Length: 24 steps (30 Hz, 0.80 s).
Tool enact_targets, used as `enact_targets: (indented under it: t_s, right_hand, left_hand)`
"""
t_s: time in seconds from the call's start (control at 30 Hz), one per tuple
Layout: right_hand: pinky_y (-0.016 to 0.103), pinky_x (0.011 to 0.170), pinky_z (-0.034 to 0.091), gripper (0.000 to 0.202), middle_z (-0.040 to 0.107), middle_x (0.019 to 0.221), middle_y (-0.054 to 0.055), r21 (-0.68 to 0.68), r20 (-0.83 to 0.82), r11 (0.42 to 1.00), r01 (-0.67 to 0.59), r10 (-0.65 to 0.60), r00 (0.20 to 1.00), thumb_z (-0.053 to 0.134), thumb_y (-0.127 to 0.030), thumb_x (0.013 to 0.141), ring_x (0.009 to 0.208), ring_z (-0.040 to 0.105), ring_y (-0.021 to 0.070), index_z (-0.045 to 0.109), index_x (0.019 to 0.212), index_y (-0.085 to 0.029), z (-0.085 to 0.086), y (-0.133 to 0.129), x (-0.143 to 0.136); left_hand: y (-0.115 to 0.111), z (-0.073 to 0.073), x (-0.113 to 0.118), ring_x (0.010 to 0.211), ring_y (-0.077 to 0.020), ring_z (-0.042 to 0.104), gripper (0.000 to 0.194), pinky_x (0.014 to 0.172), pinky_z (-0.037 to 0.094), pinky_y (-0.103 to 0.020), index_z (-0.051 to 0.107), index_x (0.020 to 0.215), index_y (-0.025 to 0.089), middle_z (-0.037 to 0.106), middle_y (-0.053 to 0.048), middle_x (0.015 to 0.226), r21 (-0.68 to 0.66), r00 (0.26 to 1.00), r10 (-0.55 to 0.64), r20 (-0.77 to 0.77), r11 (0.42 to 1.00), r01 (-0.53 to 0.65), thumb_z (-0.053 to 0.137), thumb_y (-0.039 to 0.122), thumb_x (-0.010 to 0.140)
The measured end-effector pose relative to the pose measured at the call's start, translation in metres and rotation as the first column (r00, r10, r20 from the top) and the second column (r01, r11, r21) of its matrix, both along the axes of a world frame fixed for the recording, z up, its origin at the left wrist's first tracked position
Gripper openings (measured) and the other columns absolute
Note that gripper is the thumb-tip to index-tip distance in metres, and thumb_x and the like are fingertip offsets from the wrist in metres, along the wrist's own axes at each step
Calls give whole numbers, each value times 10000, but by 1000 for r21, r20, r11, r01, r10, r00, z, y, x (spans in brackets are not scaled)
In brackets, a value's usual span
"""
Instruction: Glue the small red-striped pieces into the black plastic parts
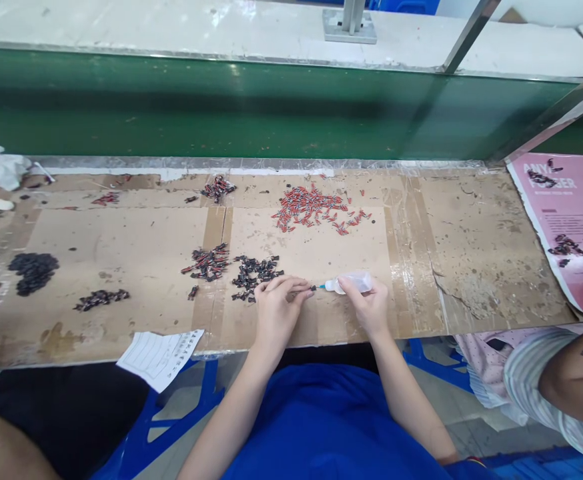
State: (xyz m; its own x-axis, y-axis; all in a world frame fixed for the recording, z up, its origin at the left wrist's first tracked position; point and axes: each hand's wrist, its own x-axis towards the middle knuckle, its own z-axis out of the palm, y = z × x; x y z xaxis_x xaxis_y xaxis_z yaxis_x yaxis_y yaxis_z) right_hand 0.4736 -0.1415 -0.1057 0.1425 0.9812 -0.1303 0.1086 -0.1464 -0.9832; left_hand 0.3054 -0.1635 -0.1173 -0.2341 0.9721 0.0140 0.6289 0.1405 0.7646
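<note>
My left hand (280,303) pinches a small black part (313,289) between thumb and fingers; its exact kind is too small to make out. My right hand (367,301) is closed around a clear squeeze bottle (356,283) with a thin blue needle tip (322,287). That tip points left and meets or almost meets the black part. Just left of my left hand lies a pile of small black parts (251,275). Beside it is a heap of red-and-black pieces (211,262). Beyond my hands, many small red pieces with metal ends (311,208) are spread out.
The cardboard-covered bench (341,327) carries more piles: black discs (33,270), dark parts (102,299) and mixed pieces (218,189). A paper slip (164,357) hangs over the front edge. A green belt (221,113) runs behind. Other people sit at left and right, one arm (579,373) near the pink sheet (571,213).
</note>
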Motion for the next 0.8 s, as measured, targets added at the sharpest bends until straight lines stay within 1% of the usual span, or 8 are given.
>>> enact_targets:
  t_s: [0.1,0.3,0.43,0.57,0.7,0.77,0.8]
  right_hand:
    - [296,571,502,247,704,643,38,10,1,1000,1,-1,1000,748,-412,675,603,629,186,687,647,-175,0,0,0]
    - [294,584,521,248,725,669,44,14,1,999,-50,50,999,751,-409,680,620,656,192,694,654,-170,-1,1,-1]
    - [294,580,521,243,713,652,34,23,-1,998,-51,51,999,739,-408,696,609,649,187,682,646,-176,-3,2,-1]
    - [301,591,525,235,722,677,41,34,1,999,-42,42,999,725,-406,709,619,649,188,687,669,-178,-3,1,1]
    - [308,587,523,252,714,665,45,38,23,999,-38,38,999,726,-425,697,617,652,196,664,653,-184,-2,1,4]
    - [315,593,528,289,715,697,52,34,44,999,-33,31,999,734,-465,674,638,662,206,660,699,-187,-1,3,8]
    - [320,594,531,326,716,724,55,30,71,999,-24,22,997,742,-487,656,648,665,210,662,758,-187,0,4,11]
  left_hand:
    - [0,3,1,957,-283,690,103,928,359,-476,730,715,257,778,-32,819,-25,1000,-1,-24,1000,0,793,177,705]
    - [-1,7,4,962,-255,689,113,936,349,-443,724,714,247,779,-16,830,-33,998,8,-55,999,-10,788,154,712]
    - [-1,6,4,955,-253,689,119,931,350,-437,722,716,255,778,-9,822,-11,998,11,-67,1000,-12,787,155,710]
    - [-2,4,4,952,-260,686,114,933,348,-447,717,710,256,779,-13,821,9,998,14,-66,1000,-13,784,164,711]
    - [0,2,2,936,-277,683,97,915,363,-469,722,718,257,775,-21,794,12,999,-8,-54,1000,9,766,170,722]
    - [2,1,-1,904,-281,683,92,902,383,-476,729,732,258,771,-26,774,12,998,-34,-52,999,34,768,177,714]
    - [3,1,-3,886,-279,683,91,895,396,-476,732,743,259,770,-27,772,16,998,-46,-50,999,47,769,182,711]
